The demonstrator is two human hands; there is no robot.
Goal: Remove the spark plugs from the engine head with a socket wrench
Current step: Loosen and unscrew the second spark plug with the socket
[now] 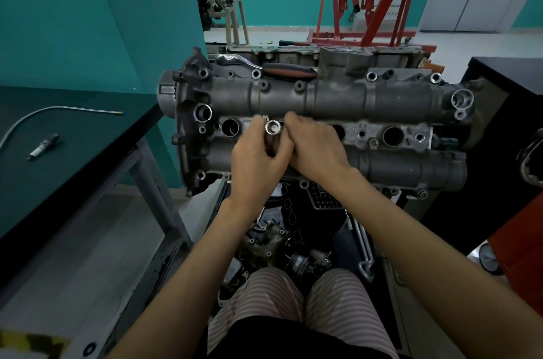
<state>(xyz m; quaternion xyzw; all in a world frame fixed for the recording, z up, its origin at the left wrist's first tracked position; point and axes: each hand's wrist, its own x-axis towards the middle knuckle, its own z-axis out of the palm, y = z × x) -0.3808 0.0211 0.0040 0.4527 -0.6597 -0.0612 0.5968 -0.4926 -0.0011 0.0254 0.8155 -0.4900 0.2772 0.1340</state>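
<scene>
Spark plug socket [271, 135], a dark tube with its bright open end facing up, stands over the central row of plug wells of the engine head [382, 106], gripped by the curled fingers of the left hand [258, 158]. The right hand [316, 150] lies touching the left, its curled fingertips at the socket's rim; whether they pinch it cannot be told. Beyond the fingers a ratchet wrench [264, 66] rests along the head's far edge, and well to their left a removed spark plug [44, 146] lies on the green bench [88, 135].

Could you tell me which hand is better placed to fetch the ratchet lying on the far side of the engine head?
Probably the right hand. The left hand grips the socket, so it is occupied, while the right only touches the socket's top with its fingertips and can let go to reach the ratchet.
</scene>
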